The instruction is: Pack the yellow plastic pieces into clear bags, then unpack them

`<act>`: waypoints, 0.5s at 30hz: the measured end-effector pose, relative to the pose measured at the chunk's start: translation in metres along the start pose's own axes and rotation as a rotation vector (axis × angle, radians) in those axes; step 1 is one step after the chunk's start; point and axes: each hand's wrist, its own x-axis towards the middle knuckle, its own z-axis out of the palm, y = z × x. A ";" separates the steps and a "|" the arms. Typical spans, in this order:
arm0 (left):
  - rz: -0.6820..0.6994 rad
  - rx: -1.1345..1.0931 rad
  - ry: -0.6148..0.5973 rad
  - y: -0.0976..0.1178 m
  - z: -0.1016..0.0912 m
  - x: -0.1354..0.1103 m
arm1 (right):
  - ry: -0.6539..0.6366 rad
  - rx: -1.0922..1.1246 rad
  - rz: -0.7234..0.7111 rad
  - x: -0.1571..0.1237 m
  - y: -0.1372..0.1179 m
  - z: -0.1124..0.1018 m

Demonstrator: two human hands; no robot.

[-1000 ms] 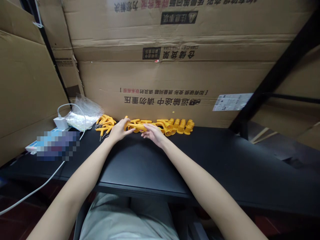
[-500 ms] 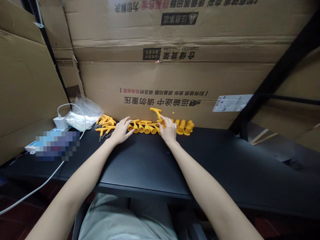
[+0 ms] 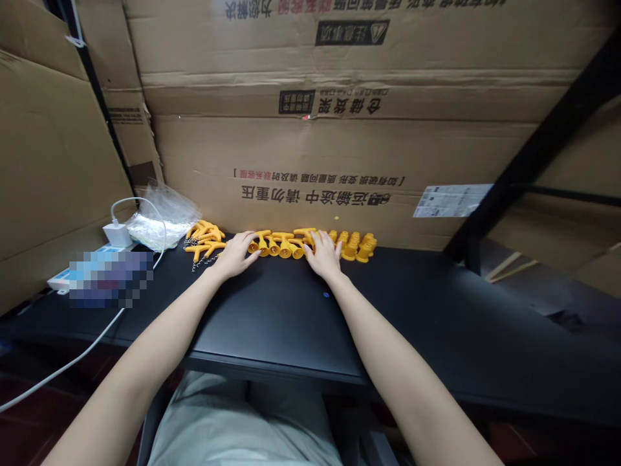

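A row of several yellow T-shaped plastic pieces [image 3: 281, 244] lies along the far edge of the black table [image 3: 272, 310], against the cardboard. My left hand [image 3: 236, 254] rests flat on the table, fingers stretched toward the row's left end. My right hand [image 3: 323, 254] lies flat with spread fingers, its fingertips touching the yellow pieces near the row's middle. Neither hand grips anything. More yellow pieces [image 3: 356, 246] continue to the right, and a loose pile of yellow pieces with small springs [image 3: 204, 239] sits to the left.
Large cardboard boxes [image 3: 315, 129] wall in the back and left. A crumpled clear plastic bag [image 3: 162, 220], a white charger [image 3: 114, 234] with a cable and a power strip sit at the left. A black slanted frame bar [image 3: 533, 142] crosses at the right.
My right hand held a yellow piece raised above the row half a second ago; now the piece lies in the row and the hand is flat. My left hand stayed in place.
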 end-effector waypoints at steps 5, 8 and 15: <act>0.009 -0.003 -0.016 0.000 0.000 0.001 | 0.131 0.072 0.060 0.008 0.007 -0.008; 0.009 -0.018 -0.022 0.000 -0.001 0.001 | 0.319 0.103 0.149 0.012 0.026 -0.016; 0.015 -0.014 -0.051 0.001 -0.001 0.001 | 0.244 0.060 0.346 0.013 0.087 0.005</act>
